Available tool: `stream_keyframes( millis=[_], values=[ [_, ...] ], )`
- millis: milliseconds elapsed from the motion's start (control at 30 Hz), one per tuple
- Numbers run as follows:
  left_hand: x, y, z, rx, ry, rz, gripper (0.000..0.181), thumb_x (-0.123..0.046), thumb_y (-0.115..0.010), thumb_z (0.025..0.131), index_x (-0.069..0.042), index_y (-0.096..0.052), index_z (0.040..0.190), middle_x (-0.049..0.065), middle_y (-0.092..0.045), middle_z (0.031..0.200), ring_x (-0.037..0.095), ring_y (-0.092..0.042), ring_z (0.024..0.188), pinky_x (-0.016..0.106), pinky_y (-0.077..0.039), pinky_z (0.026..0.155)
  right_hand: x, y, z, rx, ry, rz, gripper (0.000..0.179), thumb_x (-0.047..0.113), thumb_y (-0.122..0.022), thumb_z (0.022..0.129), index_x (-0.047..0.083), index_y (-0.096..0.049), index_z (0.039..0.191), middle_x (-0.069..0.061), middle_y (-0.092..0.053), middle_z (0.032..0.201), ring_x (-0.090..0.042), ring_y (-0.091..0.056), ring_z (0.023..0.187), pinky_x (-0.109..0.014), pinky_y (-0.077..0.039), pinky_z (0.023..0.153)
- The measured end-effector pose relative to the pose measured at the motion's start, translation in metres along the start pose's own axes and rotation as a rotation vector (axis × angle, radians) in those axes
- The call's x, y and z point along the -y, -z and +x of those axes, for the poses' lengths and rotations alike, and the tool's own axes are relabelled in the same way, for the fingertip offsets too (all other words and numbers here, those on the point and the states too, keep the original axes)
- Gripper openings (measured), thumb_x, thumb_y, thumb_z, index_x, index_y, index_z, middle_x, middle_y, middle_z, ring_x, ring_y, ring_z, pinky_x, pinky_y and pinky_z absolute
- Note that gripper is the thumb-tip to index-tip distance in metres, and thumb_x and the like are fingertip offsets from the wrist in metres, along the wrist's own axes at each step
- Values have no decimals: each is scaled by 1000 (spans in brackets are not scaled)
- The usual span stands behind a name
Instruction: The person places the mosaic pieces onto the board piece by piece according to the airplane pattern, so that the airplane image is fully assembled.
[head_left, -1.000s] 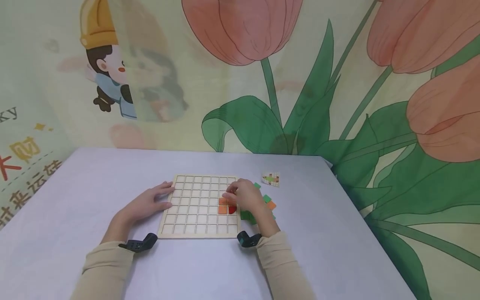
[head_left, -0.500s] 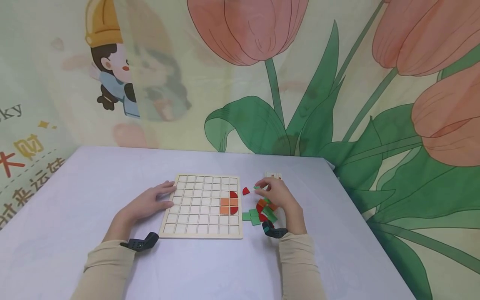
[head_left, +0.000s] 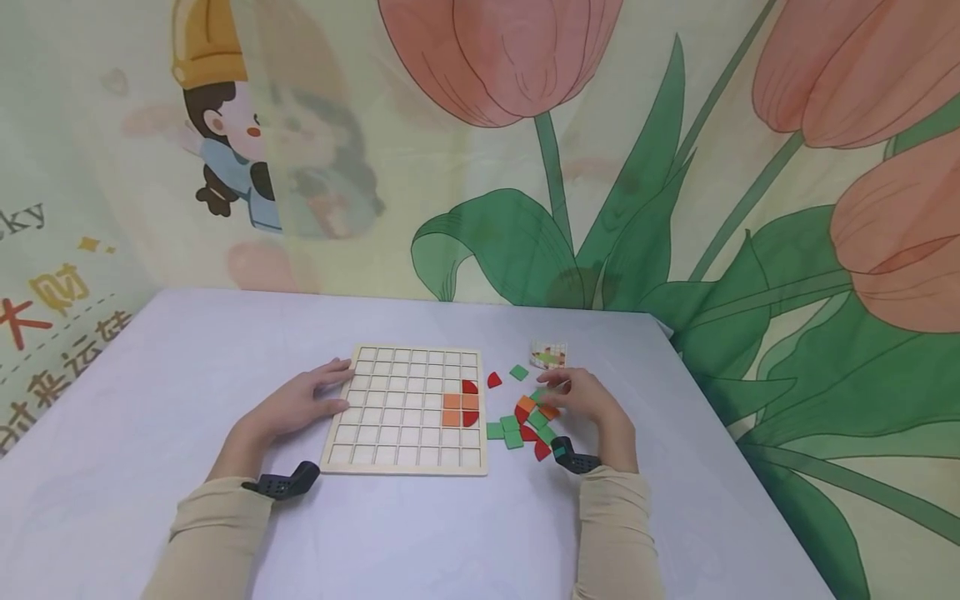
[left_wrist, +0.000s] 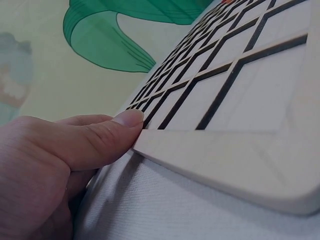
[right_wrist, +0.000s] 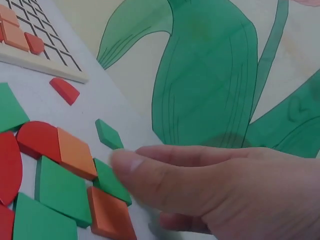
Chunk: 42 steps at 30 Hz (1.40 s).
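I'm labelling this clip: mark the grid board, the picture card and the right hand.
Grid board (head_left: 414, 417), head view: a bare cell.
Picture card (head_left: 549, 356), head view: printed middle.
Right hand (right_wrist: 215, 185), right wrist view: hand's middle.

The person wears plain beige sleeves, the left sleeve (head_left: 221, 533) and the right sleeve (head_left: 618, 533) alike in colour. The cloth looks soft and matte, gathered in creases toward the cuffs, which end short of the wrists and leave a stretch of forearm bare. Each wrist carries a small black device. The left device (head_left: 285, 481) is bent at an angle, its dark casing speckled with tiny dots; the right device (head_left: 576, 457) has a similar angled shape, with a teal-green patch at one end. The left hand (head_left: 303, 398) and right hand (head_left: 588, 396) are bare, with a smooth, rounded thumbnail on each.
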<state>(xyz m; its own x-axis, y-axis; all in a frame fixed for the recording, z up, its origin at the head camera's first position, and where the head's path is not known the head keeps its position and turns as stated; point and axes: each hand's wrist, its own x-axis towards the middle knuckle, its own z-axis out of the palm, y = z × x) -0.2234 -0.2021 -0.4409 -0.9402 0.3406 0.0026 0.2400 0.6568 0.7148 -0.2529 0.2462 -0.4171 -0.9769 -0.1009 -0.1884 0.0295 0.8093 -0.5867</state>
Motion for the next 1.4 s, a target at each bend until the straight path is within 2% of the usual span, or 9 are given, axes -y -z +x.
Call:
stream_keyframes(
  millis=[133, 333, 667, 767, 967, 1167, 1300, 1400],
  values=[
    [0, 0, 0, 0, 2, -2, 64, -32, -66, 87, -3, -45, 140, 17, -27, 155, 43, -16, 144, 61, -12, 115, -3, -3, 1, 40, 1, -16, 37, 27, -75, 82, 19, -67, 117, -7, -61, 113, -23, -51, 103, -35, -52, 85],
    [0, 0, 0, -1, 1, -2, 64, -32, -66, 88, -4, -45, 140, 16, -27, 155, 42, -15, 144, 61, -11, 115, 1, -6, 1, 32, -22, -29, 33, 24, -74, 83, 18, -67, 115, -8, -60, 111, -24, -51, 103, -37, -52, 86],
    [3, -1, 1, -5, 2, -13, 64, -31, -67, 87, -4, -45, 140, 16, -27, 155, 42, -15, 144, 61, -12, 115, 19, -10, 1, 28, -59, -40, 28, 11, -67, 82, 9, -61, 109, -9, -59, 102, -21, -54, 89, -30, -52, 77],
    [2, 0, 1, -1, 8, -3, 64, -32, -66, 87, -4, -45, 140, 16, -27, 155, 42, -15, 144, 61, -12, 115, 24, -13, 2, 17, -70, -67, 32, 10, -67, 82, 8, -59, 113, -10, -60, 105, -21, -54, 90, -33, -54, 81],
    [-1, 0, 0, -3, 18, 6, 63, -32, -66, 87, -4, -45, 140, 16, -27, 156, 42, -15, 144, 61, -12, 115, 29, -18, 4, -16, -105, -86, 39, 9, -68, 83, 4, -58, 120, -10, -59, 105, -21, -53, 92, -31, -54, 82],
    [-1, 0, 0, -2, 26, 10, 63, -32, -66, 87, -5, -45, 140, 15, -27, 156, 42, -15, 144, 61, -12, 115, 31, -22, 6, -54, -43, -109, 38, 10, -67, 85, 6, -61, 122, -11, -63, 112, -23, -55, 97, -38, -54, 91],
    [0, 0, 0, -7, 25, 5, 63, -32, -66, 87, -5, -45, 140, 15, -27, 156, 41, -15, 144, 61, -12, 115, 29, -22, 7, -74, 0, -113, 36, 12, -67, 87, 8, -63, 123, -10, -64, 111, -22, -55, 96, -37, -54, 90],
    [1, -1, 1, -8, 20, 0, 63, -31, -66, 87, -4, -45, 140, 15, -27, 156, 42, -15, 144, 61, -12, 115, 27, -21, 8, -90, 3, -107, 37, 14, -69, 87, 9, -63, 123, -8, -65, 109, -21, -56, 95, -35, -54, 88]
  ],
)
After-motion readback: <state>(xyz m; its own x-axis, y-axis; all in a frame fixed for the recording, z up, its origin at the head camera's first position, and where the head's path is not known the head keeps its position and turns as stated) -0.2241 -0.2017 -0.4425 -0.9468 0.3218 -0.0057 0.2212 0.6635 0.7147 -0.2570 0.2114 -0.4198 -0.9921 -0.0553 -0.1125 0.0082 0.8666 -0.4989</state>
